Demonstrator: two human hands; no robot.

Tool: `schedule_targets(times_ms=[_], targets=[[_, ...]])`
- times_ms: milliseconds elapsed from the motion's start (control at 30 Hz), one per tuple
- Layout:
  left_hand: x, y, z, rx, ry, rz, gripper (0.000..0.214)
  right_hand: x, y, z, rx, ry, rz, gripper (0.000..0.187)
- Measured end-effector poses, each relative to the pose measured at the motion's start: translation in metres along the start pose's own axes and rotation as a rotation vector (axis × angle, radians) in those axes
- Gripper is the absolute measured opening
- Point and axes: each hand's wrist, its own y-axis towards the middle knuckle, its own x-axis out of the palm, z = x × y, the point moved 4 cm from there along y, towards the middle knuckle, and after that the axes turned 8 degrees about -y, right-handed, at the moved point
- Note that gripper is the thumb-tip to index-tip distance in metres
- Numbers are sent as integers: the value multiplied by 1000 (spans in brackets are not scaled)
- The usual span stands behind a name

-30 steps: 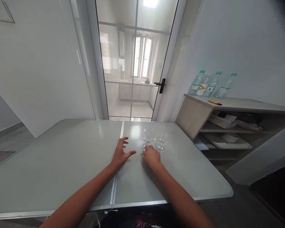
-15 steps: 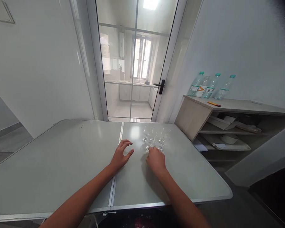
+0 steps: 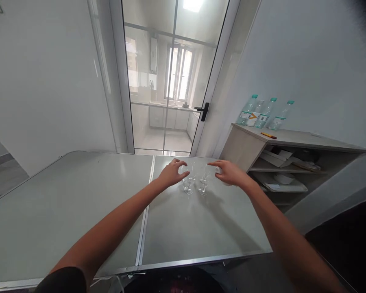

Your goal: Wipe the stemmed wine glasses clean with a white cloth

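Observation:
Several small clear stemmed glasses (image 3: 203, 187) stand grouped on the grey table (image 3: 177, 228). My left hand (image 3: 173, 173) is at the left side of the group, thumb and fingers curved apart, with nothing visible held between them. At the right side of the glasses is my right hand (image 3: 230, 173), its index finger stretched toward a glass rim. Its other fingers curl over a small white thing (image 3: 218, 170), which looks like a crumpled tissue. Whether the fingertips touch any glass, I cannot tell; the glasses at the back are faint and partly covered.
A metal seam (image 3: 144, 215) runs across the table. To the right stands a wooden shelf unit (image 3: 244, 142) with clear plastic bottles (image 3: 264, 116) and a yellow-red pen-like thing (image 3: 268, 135) on top. Behind the table is a glass door (image 3: 158, 134) with a black handle (image 3: 204, 112).
My right hand has moved right and away from me, from the front of the glasses to their right side, index finger now stretched out. My left hand has moved forward and right, nearer the glasses.

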Motion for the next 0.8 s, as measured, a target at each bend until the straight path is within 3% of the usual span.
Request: schedule_targets(times_ms=[167, 433, 600, 800], targets=[[26, 31, 8, -58, 128, -138, 51, 1, 25, 10, -79, -31, -107, 70], [50, 58, 7, -111, 270, -281, 36, 28, 60, 2, -137, -19, -414, 79], [61, 67, 7, -157, 287, -389, 18, 42, 73, -11, -122, -63, -450, 59], [59, 69, 9, -177, 316, -355, 16, 52, 78, -16, -69, -78, -407, 39]])
